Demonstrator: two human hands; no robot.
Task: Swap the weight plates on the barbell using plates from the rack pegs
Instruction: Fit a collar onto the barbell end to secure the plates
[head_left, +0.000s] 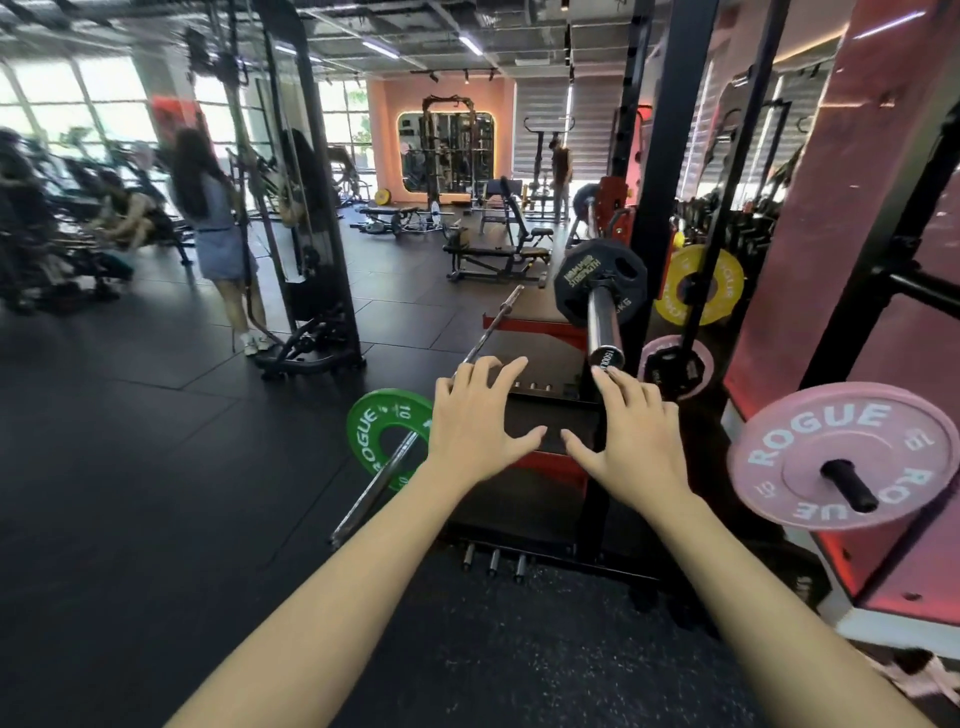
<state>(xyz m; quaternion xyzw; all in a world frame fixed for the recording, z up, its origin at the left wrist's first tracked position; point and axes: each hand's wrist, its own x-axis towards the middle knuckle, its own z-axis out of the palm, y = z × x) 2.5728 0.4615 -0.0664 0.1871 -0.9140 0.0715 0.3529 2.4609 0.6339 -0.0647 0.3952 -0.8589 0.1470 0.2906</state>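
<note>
Both hands hover spread and empty at frame centre, the left hand (475, 421) above the floor bar, the right hand (631, 431) just below the racked barbell (602, 317) sleeve tip. The black plate (574, 283) on that sleeve (right of centre) looks dense and rigid; I'd grip its rim cut-outs with both hands.

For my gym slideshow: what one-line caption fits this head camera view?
Both empty hands, left hand and right hand, reach toward the racked barbell sleeve carrying a black plate.

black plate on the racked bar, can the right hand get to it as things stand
Probably yes. The right hand is open and empty, fingertips just below the sleeve end. The black plate sits further up that sleeve, with bare chrome and nothing else between them.
</note>
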